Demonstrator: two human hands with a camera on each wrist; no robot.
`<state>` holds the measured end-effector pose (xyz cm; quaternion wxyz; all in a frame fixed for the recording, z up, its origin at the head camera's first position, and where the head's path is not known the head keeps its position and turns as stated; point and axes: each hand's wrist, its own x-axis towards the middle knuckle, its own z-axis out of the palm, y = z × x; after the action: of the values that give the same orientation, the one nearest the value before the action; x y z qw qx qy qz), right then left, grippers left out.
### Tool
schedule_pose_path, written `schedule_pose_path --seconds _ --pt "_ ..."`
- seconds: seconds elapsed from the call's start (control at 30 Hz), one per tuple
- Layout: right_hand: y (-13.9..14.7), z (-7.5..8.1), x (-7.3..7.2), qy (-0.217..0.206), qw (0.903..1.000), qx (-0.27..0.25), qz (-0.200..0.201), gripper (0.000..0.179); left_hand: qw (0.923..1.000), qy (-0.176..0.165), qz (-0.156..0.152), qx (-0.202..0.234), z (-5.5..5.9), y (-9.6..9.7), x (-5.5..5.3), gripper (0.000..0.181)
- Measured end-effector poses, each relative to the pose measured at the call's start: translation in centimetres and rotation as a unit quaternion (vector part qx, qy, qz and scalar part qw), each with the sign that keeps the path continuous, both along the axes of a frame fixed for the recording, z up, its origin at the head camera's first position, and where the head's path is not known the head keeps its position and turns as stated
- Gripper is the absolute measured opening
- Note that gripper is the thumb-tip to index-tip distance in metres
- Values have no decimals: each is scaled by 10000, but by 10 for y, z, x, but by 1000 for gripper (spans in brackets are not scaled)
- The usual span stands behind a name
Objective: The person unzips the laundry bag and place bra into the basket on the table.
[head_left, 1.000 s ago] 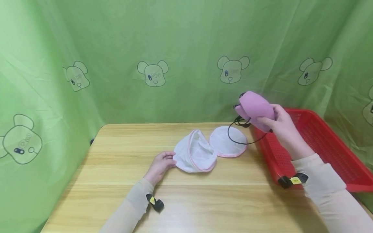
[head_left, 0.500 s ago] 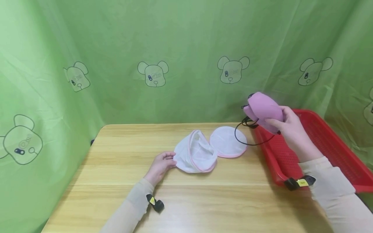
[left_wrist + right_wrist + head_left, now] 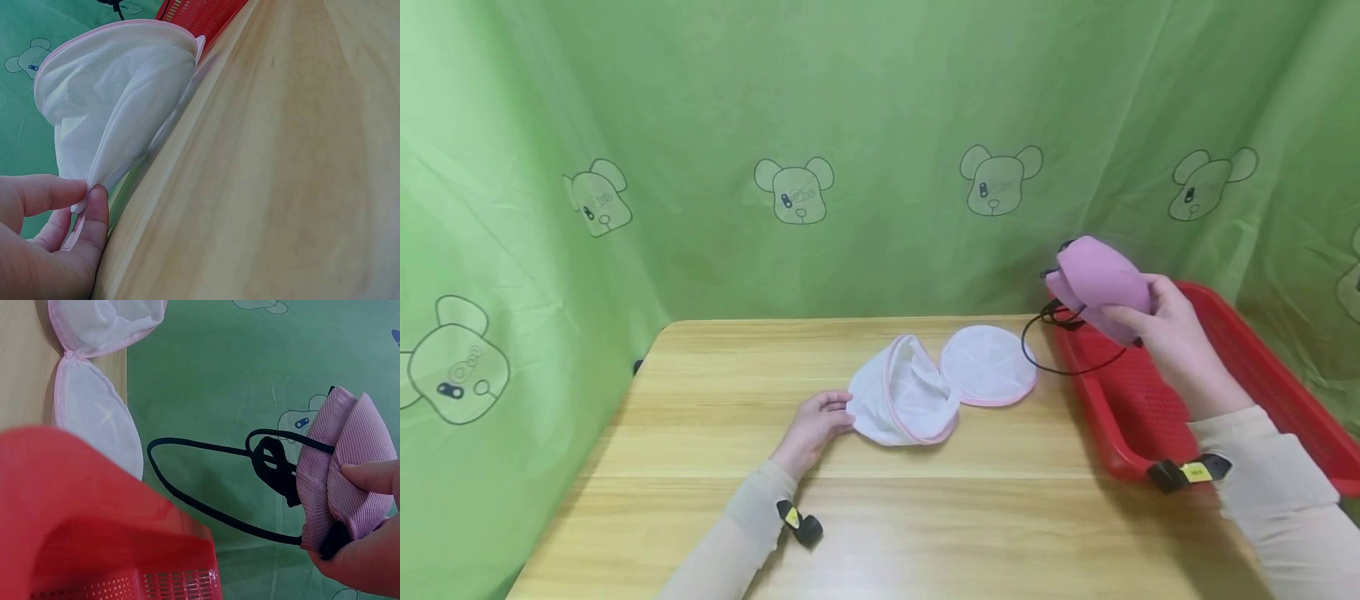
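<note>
My left hand (image 3: 811,429) pinches the closed end of a white mesh laundry bag (image 3: 868,404) between thumb and fingertips. The bag lies on its side on the wooden table, its pink-edged mouth facing right, and its round flat lid (image 3: 987,367) is spread out behind it, joined at the rim. In my right hand (image 3: 1172,333), a folded pink ribbed bra (image 3: 1101,283) with black straps is gripped, thumb on one side. It is held up over the back left rim of the red basket (image 3: 1255,367). One black strap (image 3: 212,447) hangs down in a loop towards the lid.
The red plastic basket stands along the table's right edge, under my right forearm. A green curtain (image 3: 880,100) printed with bear heads hangs behind and at both sides. The wooden table (image 3: 970,533) extends in front of the bag.
My right hand has carried the bra to the right, away from above the lid and towards the basket. The left hand and the laundry bag have stayed in place.
</note>
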<state>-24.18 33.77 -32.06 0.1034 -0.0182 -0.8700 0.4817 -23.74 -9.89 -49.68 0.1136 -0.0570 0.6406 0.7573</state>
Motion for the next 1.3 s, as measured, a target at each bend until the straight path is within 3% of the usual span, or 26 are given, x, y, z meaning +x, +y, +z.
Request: schedule_pose_path --seconds 0.27,0.8,1.3 --pt "12 -4 -2 -51 9999 56 -134 35 10000 -23 -6 -13 -1 0 -1 43" --pt "42 -8 -4 -91 9988 -342 -332 35 10000 -58 -24 -52 0 0 -1 43" --pt "65 -11 -8 -99 9980 63 -622 35 10000 -36 -34 -16 0 0 -1 43"
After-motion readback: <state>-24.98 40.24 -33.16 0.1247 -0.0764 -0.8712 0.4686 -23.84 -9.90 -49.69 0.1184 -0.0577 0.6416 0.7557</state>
